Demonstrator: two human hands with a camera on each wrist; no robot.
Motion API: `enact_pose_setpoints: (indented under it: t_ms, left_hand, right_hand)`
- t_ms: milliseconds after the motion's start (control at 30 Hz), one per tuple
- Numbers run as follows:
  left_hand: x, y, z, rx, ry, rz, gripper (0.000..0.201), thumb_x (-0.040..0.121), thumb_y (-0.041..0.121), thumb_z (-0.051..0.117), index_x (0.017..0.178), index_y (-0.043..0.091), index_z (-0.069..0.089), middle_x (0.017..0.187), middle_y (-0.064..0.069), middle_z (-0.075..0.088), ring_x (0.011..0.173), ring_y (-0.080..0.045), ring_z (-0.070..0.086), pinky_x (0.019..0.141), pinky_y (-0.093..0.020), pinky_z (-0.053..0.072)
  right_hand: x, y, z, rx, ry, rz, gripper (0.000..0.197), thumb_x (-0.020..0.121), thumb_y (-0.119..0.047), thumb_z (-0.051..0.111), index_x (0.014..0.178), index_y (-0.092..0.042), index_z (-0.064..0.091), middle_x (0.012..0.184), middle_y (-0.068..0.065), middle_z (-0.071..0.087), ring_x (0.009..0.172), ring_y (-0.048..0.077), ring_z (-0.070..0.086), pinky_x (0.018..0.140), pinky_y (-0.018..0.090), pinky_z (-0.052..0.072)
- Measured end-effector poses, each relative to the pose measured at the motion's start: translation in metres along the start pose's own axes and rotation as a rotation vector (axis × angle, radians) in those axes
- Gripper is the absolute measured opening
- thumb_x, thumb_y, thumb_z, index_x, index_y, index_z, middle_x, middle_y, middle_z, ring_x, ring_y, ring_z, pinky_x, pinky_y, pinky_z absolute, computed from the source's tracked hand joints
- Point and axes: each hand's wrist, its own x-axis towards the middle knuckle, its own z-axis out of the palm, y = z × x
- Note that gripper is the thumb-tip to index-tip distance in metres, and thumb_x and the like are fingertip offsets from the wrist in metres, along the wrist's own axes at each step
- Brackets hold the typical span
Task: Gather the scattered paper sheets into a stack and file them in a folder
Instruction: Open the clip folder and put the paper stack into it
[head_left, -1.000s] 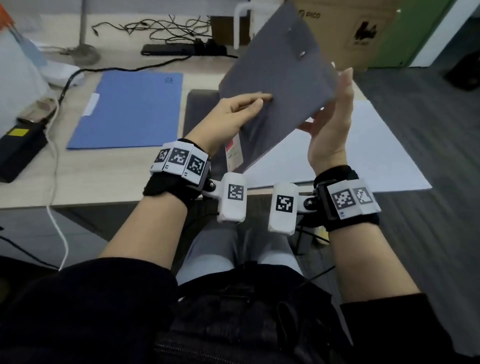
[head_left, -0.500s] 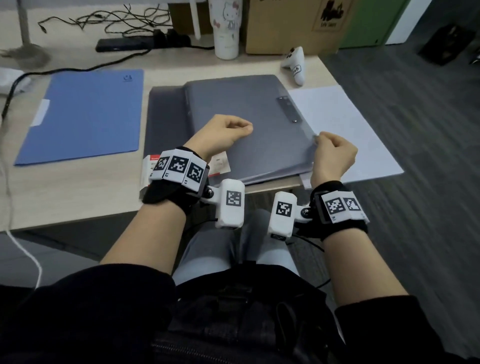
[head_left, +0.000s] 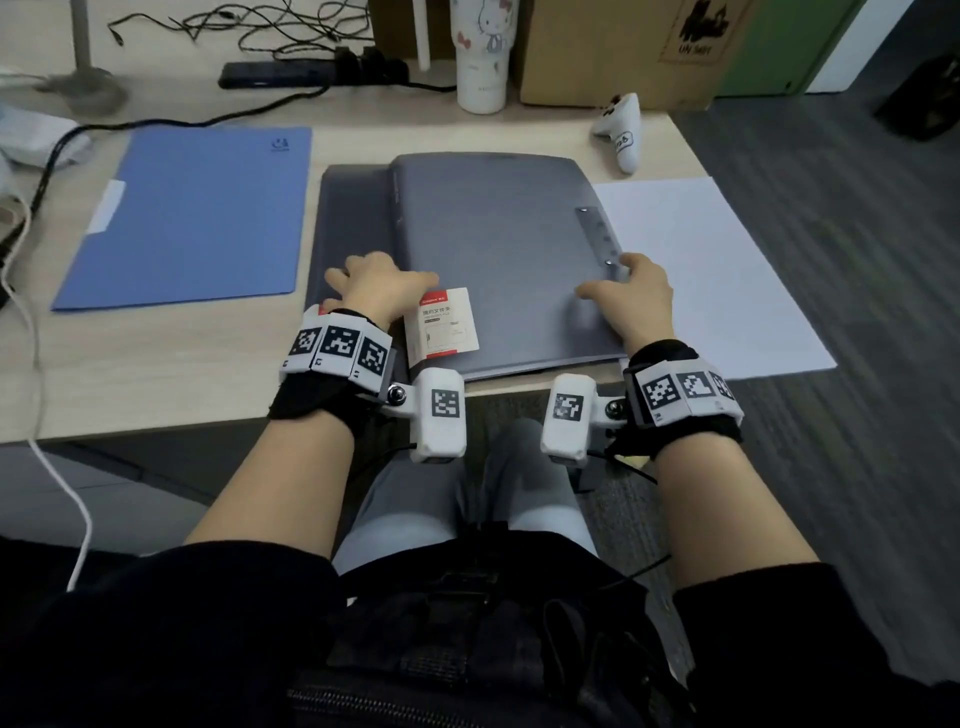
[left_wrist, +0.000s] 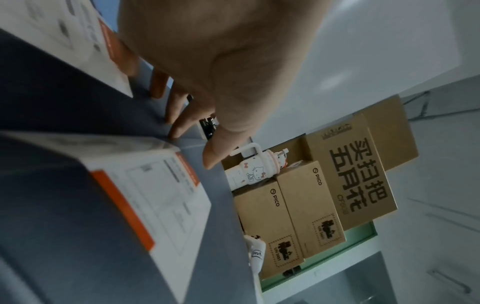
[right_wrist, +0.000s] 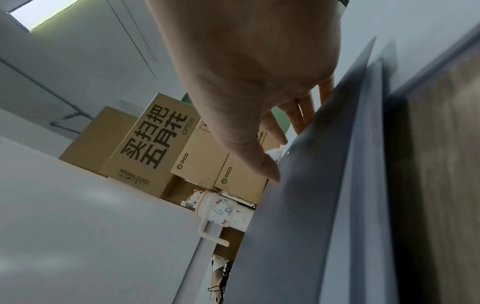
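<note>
A closed grey folder (head_left: 493, 234) lies flat in the middle of the desk, on top of a second, darker grey folder (head_left: 348, 218). It has a white and red label (head_left: 441, 327) at its near left corner and a metal clip strip (head_left: 597, 234) along its right edge. My left hand (head_left: 379, 283) rests with spread fingers at the upper folder's left edge (left_wrist: 182, 115). My right hand (head_left: 631, 296) presses flat on its right edge, just below the strip (right_wrist: 298, 205). A white paper sheet (head_left: 701, 270) sticks out from under the folder on the right.
A blue folder (head_left: 192, 218) lies to the left. At the back stand a cartoon-cat tumbler (head_left: 480, 57), cardboard boxes (head_left: 613, 52), a power strip (head_left: 311, 70) with cables and a white controller (head_left: 623, 130). The paper overhangs the desk's right edge.
One second ago both hands held the grey folder tilted up. It then came down flat on the desk, and the curled hands have since spread out on it.
</note>
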Motion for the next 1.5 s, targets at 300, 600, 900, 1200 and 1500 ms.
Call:
enact_pose_setpoints:
  t_ms: [300,600,900,1200,1500]
  left_hand:
    - [-0.001,-0.006,0.000,-0.867,-0.160,-0.001,0.070,0.088,0.007,0.065,0.141,0.006,0.019,0.091,-0.006,0.060,0.065,-0.012,0.065,0.050,-0.025,0.056]
    - [0.009,-0.039,-0.047,-1.054,0.064,0.264,0.051,0.082,-0.004,0.066,0.123,0.014,0.041,0.117,-0.013,0.060,0.084,-0.019,0.069,0.064,-0.028,0.058]
    - [0.020,-0.090,-0.094,-0.972,0.207,0.230,0.044,0.087,0.005,0.063,0.126,0.012,0.044,0.085,0.001,0.069,0.062,-0.005,0.067,0.061,-0.025,0.056]
    - [0.052,-0.144,-0.124,-0.664,0.336,0.026,0.008,0.085,0.013,0.055,0.080,0.018,0.056,0.086,-0.003,0.063,0.076,-0.021,0.061,0.072,-0.031,0.052]
    - [0.095,-0.170,-0.165,-0.258,0.511,-0.030,0.034,0.089,0.021,0.044,0.116,0.008,0.059,0.118,-0.017,0.062,0.111,-0.037,0.053,0.090,-0.037,0.043]
  right_hand:
    - [-0.008,-0.008,0.006,0.129,0.125,-0.043,0.073,0.068,-0.024,0.080,0.131,-0.013,0.045,0.131,0.013,0.046,0.121,0.027,0.046,0.100,0.036,0.040]
    - [-0.014,-0.034,0.032,0.306,0.084,-0.044,0.060,0.074,-0.035,0.074,0.123,-0.008,0.052,0.122,0.009,0.050,0.105,0.019,0.052,0.094,0.027,0.042]
    - [-0.021,-0.079,0.083,0.649,-0.202,0.067,0.025,0.080,-0.008,0.069,0.067,-0.017,0.050,0.072,-0.002,0.057,0.069,0.011,0.054,0.060,0.015,0.042]
    - [-0.037,-0.132,0.158,0.674,-0.338,-0.030,0.017,0.084,0.001,0.063,0.072,-0.010,0.060,0.072,0.003,0.061,0.062,0.010,0.058,0.060,0.021,0.049]
    - [-0.039,-0.183,0.218,0.612,-0.345,-0.024,0.018,0.080,0.000,0.066,0.098,0.000,0.064,0.094,0.013,0.068,0.086,0.024,0.066,0.082,0.035,0.055]
